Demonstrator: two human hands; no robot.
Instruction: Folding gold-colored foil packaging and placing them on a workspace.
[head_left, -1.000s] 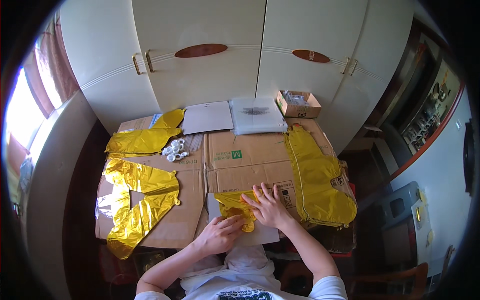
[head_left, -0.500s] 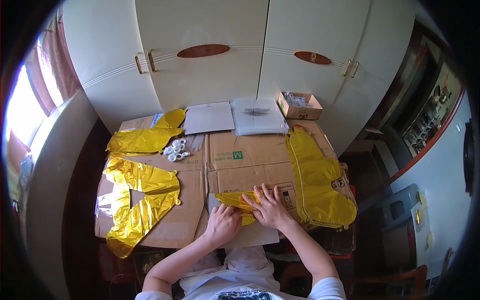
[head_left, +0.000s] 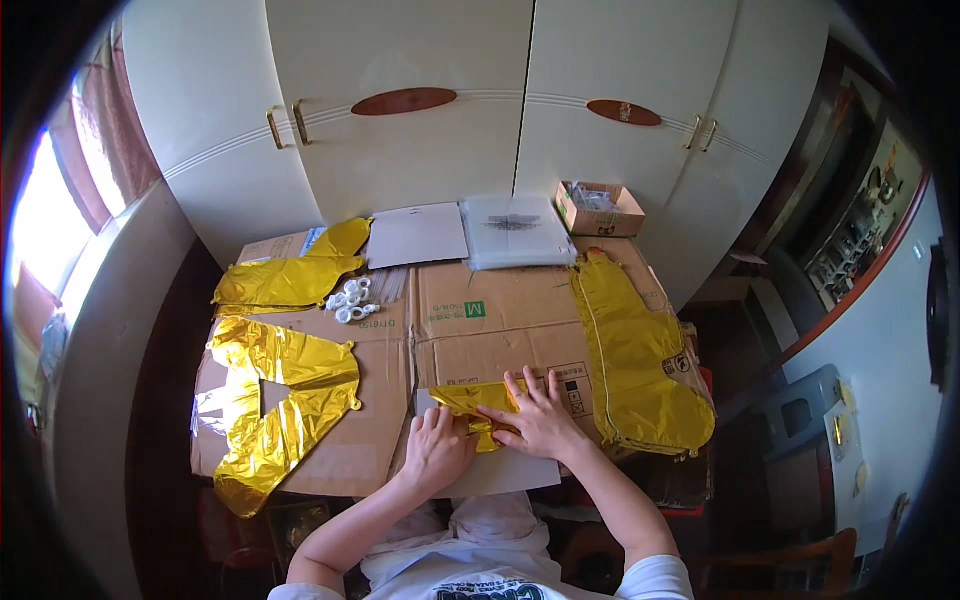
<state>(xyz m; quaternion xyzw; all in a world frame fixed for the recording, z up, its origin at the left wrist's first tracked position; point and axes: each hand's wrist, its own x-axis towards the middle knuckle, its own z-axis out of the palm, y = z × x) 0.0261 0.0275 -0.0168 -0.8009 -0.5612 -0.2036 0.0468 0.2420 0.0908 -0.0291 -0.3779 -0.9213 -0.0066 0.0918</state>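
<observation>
Close to the table's front edge, a folded gold foil balloon [head_left: 462, 399] lies on a pale card sheet [head_left: 520, 470]. My left hand [head_left: 438, 452] is closed at the foil's left side, its fingers curled against the edge; the fingertips are hidden. Over the right part of the foil my right hand [head_left: 542, 418] lies flat with fingers spread, covering some of it. A letter-shaped gold foil balloon [head_left: 285, 385] is laid out flat to the left. On the right is a stack of gold foil balloons [head_left: 635, 365], and another gold foil piece [head_left: 290, 280] rests at the far left.
Flattened cardboard [head_left: 505, 345] covers the table. White ribbon rolls [head_left: 350, 300] sit beside clear straws [head_left: 393, 284]. At the back are a white card stack [head_left: 418, 236], clear plastic bags [head_left: 517, 240] and a small carton [head_left: 610, 222] of packets. Behind stands a white cabinet [head_left: 410, 150].
My left hand has shifted slightly left and down. My right hand stays nearly in place on the foil, its thumb and index finger now farther apart.
</observation>
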